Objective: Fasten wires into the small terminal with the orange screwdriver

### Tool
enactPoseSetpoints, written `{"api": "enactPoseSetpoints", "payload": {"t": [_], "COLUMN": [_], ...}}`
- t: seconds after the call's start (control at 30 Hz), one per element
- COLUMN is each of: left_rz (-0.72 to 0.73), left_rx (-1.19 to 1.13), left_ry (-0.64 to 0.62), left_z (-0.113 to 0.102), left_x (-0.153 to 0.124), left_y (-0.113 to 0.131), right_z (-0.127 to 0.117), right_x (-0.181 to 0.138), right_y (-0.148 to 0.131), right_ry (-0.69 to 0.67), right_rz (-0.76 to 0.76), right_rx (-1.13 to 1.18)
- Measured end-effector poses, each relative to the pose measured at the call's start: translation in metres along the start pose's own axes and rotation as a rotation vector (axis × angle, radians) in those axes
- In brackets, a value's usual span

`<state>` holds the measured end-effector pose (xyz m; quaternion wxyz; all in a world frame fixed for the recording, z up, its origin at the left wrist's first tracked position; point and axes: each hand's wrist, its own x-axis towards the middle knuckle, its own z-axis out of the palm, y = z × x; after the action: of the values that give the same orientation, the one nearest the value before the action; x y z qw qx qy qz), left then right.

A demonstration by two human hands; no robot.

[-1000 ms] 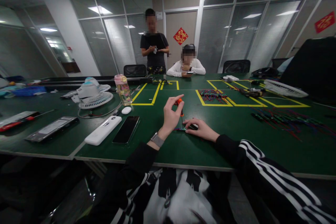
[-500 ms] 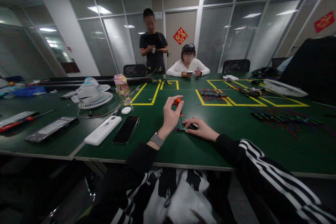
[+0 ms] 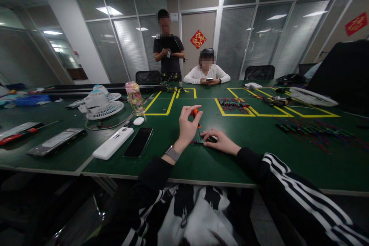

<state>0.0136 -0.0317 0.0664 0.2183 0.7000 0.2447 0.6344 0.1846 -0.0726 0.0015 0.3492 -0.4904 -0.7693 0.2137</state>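
My left hand [image 3: 188, 123] grips the red-orange handle of a screwdriver [image 3: 196, 112], thumb and fingers curled round it. The shaft points down, its tip at a small green circuit board [image 3: 198, 142] with thin wires that lies on the table. My right hand [image 3: 220, 141] pinches the board's right end from the side, resting low over the tabletop. Part of the board is hidden under those fingertips. A dark gap shows between the right thumb and fingers.
Left of my hands lie a black phone [image 3: 138, 142], a white power bank [image 3: 113, 143] and a white case [image 3: 138, 121]. Beyond stand a bottle [image 3: 135, 99] and a fan [image 3: 105, 110]. Wired boards [image 3: 233, 105] sit inside yellow tape; more [image 3: 319, 130] lie right. Two people are across the table.
My hands, the screwdriver and the board hold almost the same place. Across the table, the seated person's hands have shifted slightly on the phone.
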Motion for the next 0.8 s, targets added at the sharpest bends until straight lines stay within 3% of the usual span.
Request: {"api": "enactPoseSetpoints", "payload": {"t": [0.3,0.53,0.8], "left_rz": [-0.043,0.041,-0.033], "left_rx": [-0.177,0.005,-0.154], "left_ry": [-0.09,-0.026,-0.089], "left_z": [0.0014,-0.0023,0.0002], "left_x": [-0.0004,-0.0002,-0.0012], "left_y": [-0.0042,0.0029,-0.0018], "right_z": [-0.0003,-0.0005,-0.0008], "right_x": [0.0001,0.0,-0.0001], "right_y": [-0.0008,-0.0015,-0.0023], "right_ry": [-0.002,0.001,-0.002], "right_rz": [0.004,0.0,0.008], "right_rx": [0.006,0.006,0.004]}}
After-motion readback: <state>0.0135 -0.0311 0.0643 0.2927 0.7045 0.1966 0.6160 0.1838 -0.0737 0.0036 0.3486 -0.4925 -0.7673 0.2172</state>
